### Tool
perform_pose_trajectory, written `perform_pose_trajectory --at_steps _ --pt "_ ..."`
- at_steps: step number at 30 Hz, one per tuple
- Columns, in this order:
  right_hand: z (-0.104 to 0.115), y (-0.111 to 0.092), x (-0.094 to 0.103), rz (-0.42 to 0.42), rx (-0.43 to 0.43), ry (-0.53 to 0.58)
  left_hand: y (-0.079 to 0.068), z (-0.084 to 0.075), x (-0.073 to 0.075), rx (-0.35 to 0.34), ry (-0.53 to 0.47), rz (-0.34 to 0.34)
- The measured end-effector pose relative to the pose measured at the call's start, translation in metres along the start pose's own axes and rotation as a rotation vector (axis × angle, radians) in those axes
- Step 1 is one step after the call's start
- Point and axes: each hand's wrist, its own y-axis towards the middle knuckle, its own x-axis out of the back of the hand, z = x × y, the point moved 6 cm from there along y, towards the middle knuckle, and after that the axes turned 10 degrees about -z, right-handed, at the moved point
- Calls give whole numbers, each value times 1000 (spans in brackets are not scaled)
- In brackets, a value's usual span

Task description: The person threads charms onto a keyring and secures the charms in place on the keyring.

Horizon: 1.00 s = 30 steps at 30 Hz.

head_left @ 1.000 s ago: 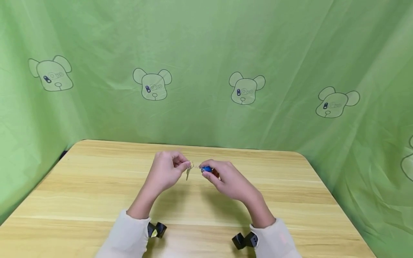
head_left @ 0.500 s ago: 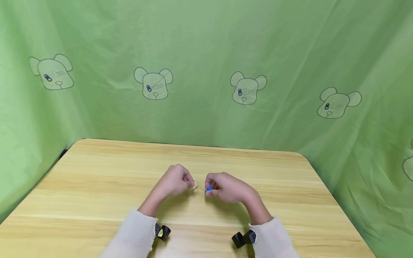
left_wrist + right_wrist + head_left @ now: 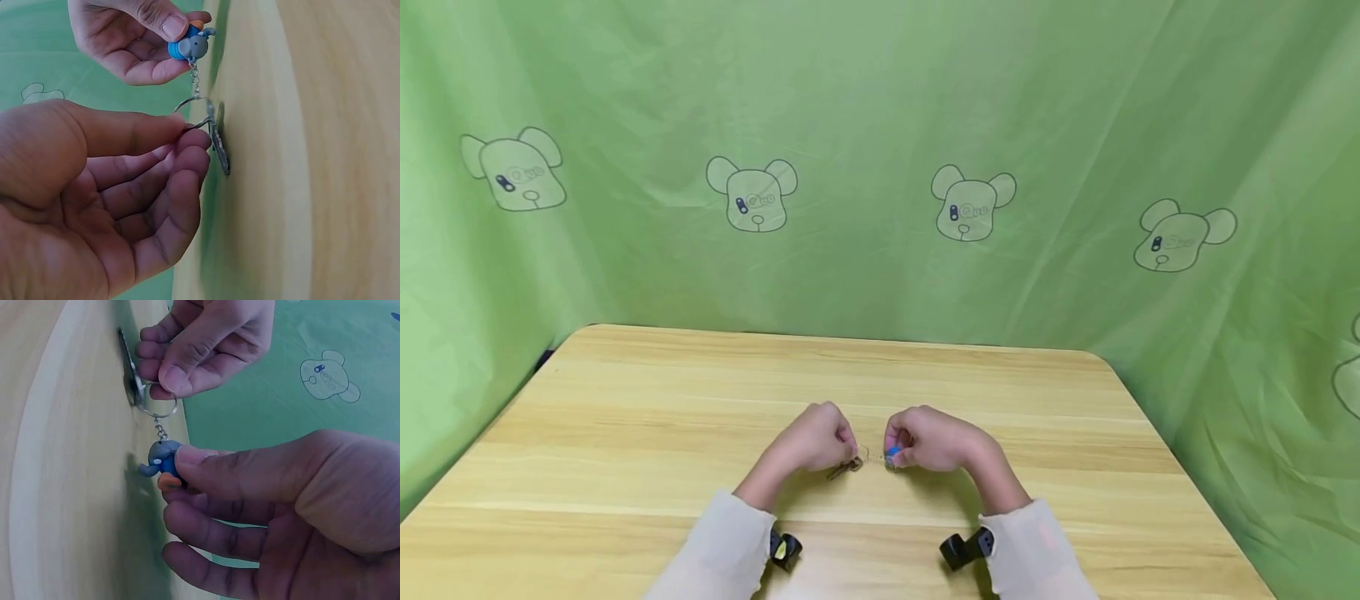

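Observation:
Between thumb and fingertips, my left hand (image 3: 820,435) pinches a metal key ring (image 3: 164,417) low over the wooden table. Dark metal keys (image 3: 844,468) hang from the ring, close to the tabletop in both wrist views. A short silver chain (image 3: 195,81) links the ring to a small elephant figure (image 3: 195,47) with a grey head, blue body and orange feet. My right hand (image 3: 932,437) holds that elephant keychain figure by its body, thumb on one side, its other fingers loosely bent in the right wrist view. The chain stretches across the small gap between both hands.
The light wooden table (image 3: 700,375) has rounded far corners. A green curtain (image 3: 865,275) printed with bear heads hangs behind it and along both sides. Black wrist cameras (image 3: 786,552) stick out from the pale sleeves (image 3: 718,542) near the front.
Both hands have come down toward the table and nearer to the body, the left also moving right. The keys, hanging down before, now slant near the tabletop. Both grips persist.

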Motion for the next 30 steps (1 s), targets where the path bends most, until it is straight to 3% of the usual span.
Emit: perform_pose_trajectory --at_steps 7,20,26,30 --pt "-9 2 -4 30 -19 29 -1 2 -3 -8 41 5" --pt "-15 7 0 -17 -59 -6 -1 3 -1 -9 77 6" --pt "-19 3 1 -37 -91 18 -5 4 -1 -1 55 11" --pt "-21 2 3 -67 -69 1 -5 6 -2 1 25 -2"
